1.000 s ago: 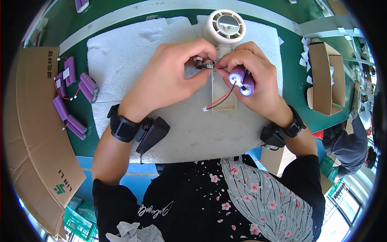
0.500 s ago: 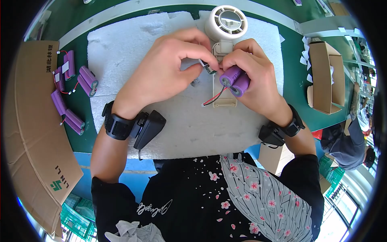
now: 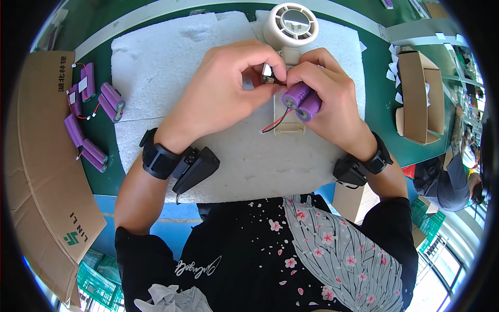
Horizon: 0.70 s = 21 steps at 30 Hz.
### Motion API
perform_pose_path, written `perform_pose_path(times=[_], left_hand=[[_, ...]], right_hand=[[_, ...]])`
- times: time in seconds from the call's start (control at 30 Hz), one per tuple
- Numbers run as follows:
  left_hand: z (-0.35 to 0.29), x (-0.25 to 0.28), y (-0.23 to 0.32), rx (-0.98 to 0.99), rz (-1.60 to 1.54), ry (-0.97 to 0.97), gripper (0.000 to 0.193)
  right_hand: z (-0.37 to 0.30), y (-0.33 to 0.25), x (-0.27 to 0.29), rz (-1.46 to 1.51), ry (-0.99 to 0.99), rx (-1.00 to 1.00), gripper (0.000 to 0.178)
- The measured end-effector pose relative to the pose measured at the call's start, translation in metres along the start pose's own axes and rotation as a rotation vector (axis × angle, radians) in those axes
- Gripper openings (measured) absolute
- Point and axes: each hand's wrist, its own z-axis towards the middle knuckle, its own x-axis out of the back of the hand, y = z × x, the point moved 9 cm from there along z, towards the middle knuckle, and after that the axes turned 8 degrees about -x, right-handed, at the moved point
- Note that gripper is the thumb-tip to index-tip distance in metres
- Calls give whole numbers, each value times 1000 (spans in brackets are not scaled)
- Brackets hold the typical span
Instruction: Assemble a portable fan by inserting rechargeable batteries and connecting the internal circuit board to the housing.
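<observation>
L hand (image 3: 223,86) has brought its thumb closer to the R hand's fingertips vs. half a sec ago; it pinches a small part (image 3: 268,73) (prob. a PCB, mostly hidden). R hand (image 3: 331,91) grips a purple 2-cell batt. pack (image 3: 304,101), which has hardly moved, red/blk leads (image 3: 275,124) trailing lower L. Pack's held above the cream handle (image 3: 290,127) of a fan (image 3: 291,25) lying on the white foam sheet (image 3: 234,161). So the work now sits btwn both sets of fingertips, w/ pack not seated in handle; can't tell if fingertips touch.
</observation>
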Motion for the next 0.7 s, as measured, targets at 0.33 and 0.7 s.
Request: perform_pose_path(times=[0.33, 0.7], left_hand=[[-5, -3, -6, 161, 50, -162, 17], [-7, -1, -9, 195, 47, -149, 15]], right_hand=[[-9, 25, 24, 179, 164, -165, 23], [1, 13, 23, 236, 113, -48, 20]])
